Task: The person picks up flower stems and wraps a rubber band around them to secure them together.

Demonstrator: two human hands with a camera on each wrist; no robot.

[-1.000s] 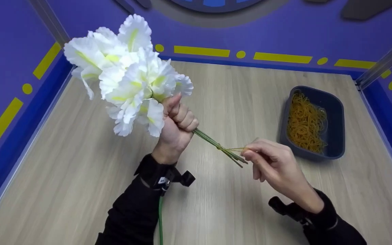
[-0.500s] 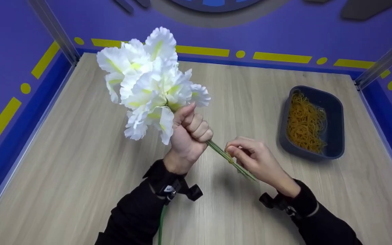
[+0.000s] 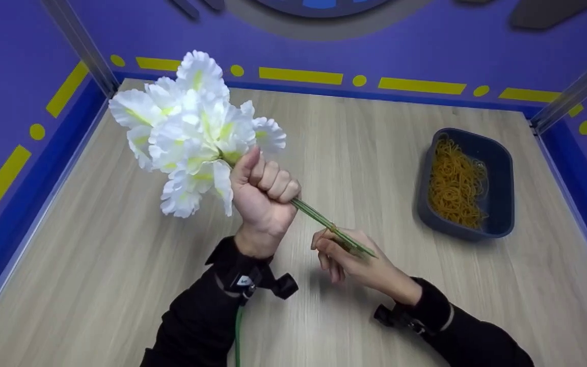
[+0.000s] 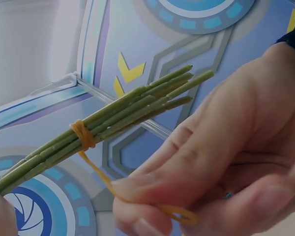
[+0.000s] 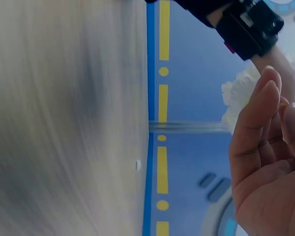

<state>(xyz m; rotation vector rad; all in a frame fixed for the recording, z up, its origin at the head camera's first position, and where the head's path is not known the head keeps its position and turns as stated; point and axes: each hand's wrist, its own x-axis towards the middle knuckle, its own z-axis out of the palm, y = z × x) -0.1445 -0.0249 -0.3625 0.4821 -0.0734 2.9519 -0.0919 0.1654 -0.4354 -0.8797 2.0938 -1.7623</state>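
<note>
My left hand (image 3: 268, 196) grips a bunch of white artificial flowers (image 3: 191, 127) by the green stems (image 3: 314, 213), just under the blooms. A yellow-brown rubber band (image 4: 83, 136) is wound round the stems near their cut ends. One loop of it stretches away, and my right hand (image 3: 352, 255) pinches that loop between thumb and forefinger, as the left wrist view shows. In the head view the right hand lies beneath the stem ends. The right wrist view has the right hand (image 5: 265, 162) at its right edge, with white petals (image 5: 236, 96) behind it.
On the right of the wooden table (image 3: 349, 316) stands a dark blue-grey bin (image 3: 500, 199) holding many rubber bands (image 3: 454, 186). Blue and purple walls (image 3: 314, 46) enclose the table at the back and both sides. A green cord (image 3: 238, 336) hangs by the left sleeve.
The right hand has moved left, from beyond the stem ends, over the stems and then beneath them, carrying the band's loop. The left hand and flowers swung right, then back left.
</note>
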